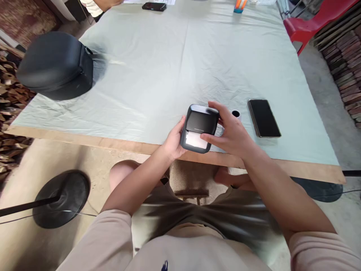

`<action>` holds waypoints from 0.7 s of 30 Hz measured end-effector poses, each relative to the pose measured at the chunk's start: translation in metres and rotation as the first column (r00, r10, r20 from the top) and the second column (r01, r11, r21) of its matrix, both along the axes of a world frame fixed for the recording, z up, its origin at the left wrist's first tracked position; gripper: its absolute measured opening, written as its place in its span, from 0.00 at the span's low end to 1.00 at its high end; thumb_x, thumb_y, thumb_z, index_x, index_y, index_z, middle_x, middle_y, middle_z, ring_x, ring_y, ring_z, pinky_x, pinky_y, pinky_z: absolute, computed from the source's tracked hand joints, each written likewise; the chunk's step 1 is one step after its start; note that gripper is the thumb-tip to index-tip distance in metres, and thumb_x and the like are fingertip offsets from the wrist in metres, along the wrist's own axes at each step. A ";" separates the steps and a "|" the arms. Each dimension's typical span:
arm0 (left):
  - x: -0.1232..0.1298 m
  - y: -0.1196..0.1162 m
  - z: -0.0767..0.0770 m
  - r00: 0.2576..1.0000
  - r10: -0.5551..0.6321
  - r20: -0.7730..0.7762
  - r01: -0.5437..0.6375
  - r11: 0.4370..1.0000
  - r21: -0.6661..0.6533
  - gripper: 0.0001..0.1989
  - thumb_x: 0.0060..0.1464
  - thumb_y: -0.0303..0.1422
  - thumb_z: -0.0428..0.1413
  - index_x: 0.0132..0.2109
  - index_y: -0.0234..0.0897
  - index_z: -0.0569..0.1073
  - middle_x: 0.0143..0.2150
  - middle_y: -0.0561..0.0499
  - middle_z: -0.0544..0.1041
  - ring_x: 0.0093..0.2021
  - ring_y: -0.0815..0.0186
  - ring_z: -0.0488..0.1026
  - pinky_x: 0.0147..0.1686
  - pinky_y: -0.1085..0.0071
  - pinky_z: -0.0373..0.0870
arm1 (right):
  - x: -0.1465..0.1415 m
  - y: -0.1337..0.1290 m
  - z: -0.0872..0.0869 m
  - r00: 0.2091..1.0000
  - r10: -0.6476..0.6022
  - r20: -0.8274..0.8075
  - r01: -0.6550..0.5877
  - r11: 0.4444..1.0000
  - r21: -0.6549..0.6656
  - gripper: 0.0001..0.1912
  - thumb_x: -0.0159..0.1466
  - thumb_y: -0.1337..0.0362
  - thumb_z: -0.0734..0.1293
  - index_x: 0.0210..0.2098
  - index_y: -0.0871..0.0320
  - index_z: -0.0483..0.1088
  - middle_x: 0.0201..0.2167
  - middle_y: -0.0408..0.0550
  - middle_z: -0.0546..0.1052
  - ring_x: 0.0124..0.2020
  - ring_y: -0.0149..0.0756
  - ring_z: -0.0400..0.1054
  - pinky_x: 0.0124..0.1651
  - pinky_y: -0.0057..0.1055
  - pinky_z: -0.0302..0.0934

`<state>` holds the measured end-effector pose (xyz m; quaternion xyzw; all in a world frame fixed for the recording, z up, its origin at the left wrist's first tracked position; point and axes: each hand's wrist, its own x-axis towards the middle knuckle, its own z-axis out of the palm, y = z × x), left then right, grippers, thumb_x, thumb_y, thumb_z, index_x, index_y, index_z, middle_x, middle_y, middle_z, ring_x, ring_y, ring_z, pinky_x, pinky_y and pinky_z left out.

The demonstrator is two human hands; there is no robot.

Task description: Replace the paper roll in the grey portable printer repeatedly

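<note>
A small dark device (201, 121) with a white panel or paper on its lower front is held up near the table's front edge. My left hand (175, 140) grips its left side, with the thumb along the edge and the other fingers hidden beneath. On the right, my right hand (229, 131) holds the device between fingers at the upper right corner and a thumb on the white part. Just beyond my right hand stands a small white roll (236, 114) with a dark centre, partly covered by the hand. A black phone (264, 118) lies to the right of it.
On the cloth-covered table (146, 82) a black zipped case (58, 66) sits at the left. Another phone (154, 6) and an orange and blue object (240, 6) are at the far side. Part of another person's arm (105, 4) shows at the top left. A red chair (318, 24) stands right.
</note>
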<state>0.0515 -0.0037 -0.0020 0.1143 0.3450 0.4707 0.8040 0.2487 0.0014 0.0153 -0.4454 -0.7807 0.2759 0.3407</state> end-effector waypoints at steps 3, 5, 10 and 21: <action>0.000 -0.001 -0.002 0.999 -0.036 0.005 0.036 0.998 0.052 0.31 0.77 0.51 0.44 0.51 0.33 0.84 0.40 0.44 0.90 0.43 0.56 0.88 0.52 0.62 0.84 | 0.003 0.002 0.011 0.988 -0.141 0.060 0.127 0.974 0.187 0.41 0.60 0.39 0.78 0.66 0.53 0.70 0.60 0.60 0.77 0.60 0.56 0.75 0.57 0.52 0.75; 0.001 -0.003 -0.004 0.999 -0.043 0.000 0.043 0.994 0.097 0.32 0.76 0.53 0.45 0.55 0.34 0.84 0.42 0.44 0.90 0.51 0.51 0.88 0.60 0.57 0.82 | 0.004 0.004 0.021 0.962 -0.264 0.062 0.239 0.933 0.270 0.30 0.65 0.41 0.75 0.57 0.51 0.72 0.40 0.50 0.79 0.41 0.46 0.76 0.43 0.45 0.73; 0.001 -0.009 -0.010 0.997 -0.014 -0.077 0.025 0.988 0.155 0.19 0.71 0.44 0.58 0.59 0.38 0.82 0.49 0.45 0.90 0.60 0.48 0.86 0.63 0.54 0.82 | 0.001 0.013 0.032 0.971 -0.223 -0.091 0.237 0.949 0.209 0.12 0.76 0.50 0.64 0.52 0.49 0.63 0.33 0.42 0.81 0.30 0.36 0.73 0.38 0.38 0.67; 0.005 -0.013 -0.012 0.988 -0.013 -0.154 0.055 0.960 0.275 0.22 0.62 0.51 0.68 0.54 0.39 0.81 0.55 0.46 0.88 0.70 0.45 0.78 0.67 0.55 0.81 | -0.013 0.000 0.049 0.736 -0.123 0.665 0.065 0.992 0.112 0.14 0.69 0.68 0.67 0.52 0.52 0.79 0.40 0.48 0.86 0.33 0.43 0.75 0.33 0.37 0.44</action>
